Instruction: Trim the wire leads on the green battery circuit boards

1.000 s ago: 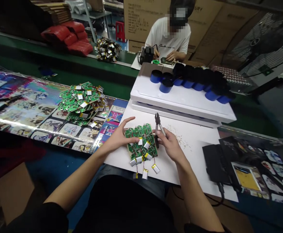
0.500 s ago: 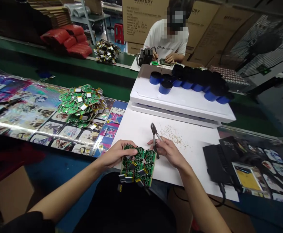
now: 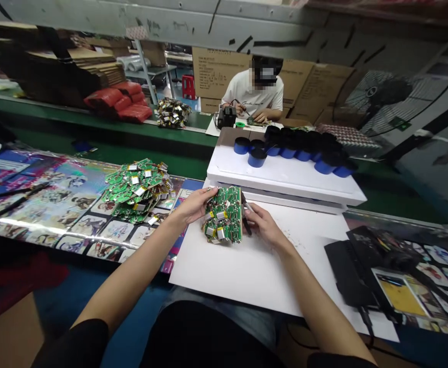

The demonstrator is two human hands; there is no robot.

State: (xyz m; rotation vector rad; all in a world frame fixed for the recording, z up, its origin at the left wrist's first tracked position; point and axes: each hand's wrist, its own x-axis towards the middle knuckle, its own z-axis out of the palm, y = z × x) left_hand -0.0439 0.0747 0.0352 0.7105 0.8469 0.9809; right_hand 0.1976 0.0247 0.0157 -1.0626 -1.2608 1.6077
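My left hand (image 3: 198, 204) is closed on the upper left edge of a green circuit board panel (image 3: 224, 214), which carries small silver batteries with yellow ends. The panel is tilted up over the white work surface (image 3: 208, 273). At its right edge my right hand (image 3: 261, 222) holds dark-jawed pliers (image 3: 246, 207), partly hidden behind the panel. Whether the right fingers also touch the panel is unclear. A pile of similar boards (image 3: 137, 189) lies to the left on printed sheets.
Blue and black round parts (image 3: 256, 157) stand on a white foam tray (image 3: 285, 179) ahead. A black device (image 3: 349, 273) lies at the right, with small clippings (image 3: 296, 240) nearer. Across the green bench (image 3: 132, 138) a person (image 3: 252, 97) works. A metal beam (image 3: 170, 25) spans the top.
Both hands have moved up and forward over the white surface with the panel and pliers. The panel faces the camera more, and the view has tipped upward, showing the overhead beam.
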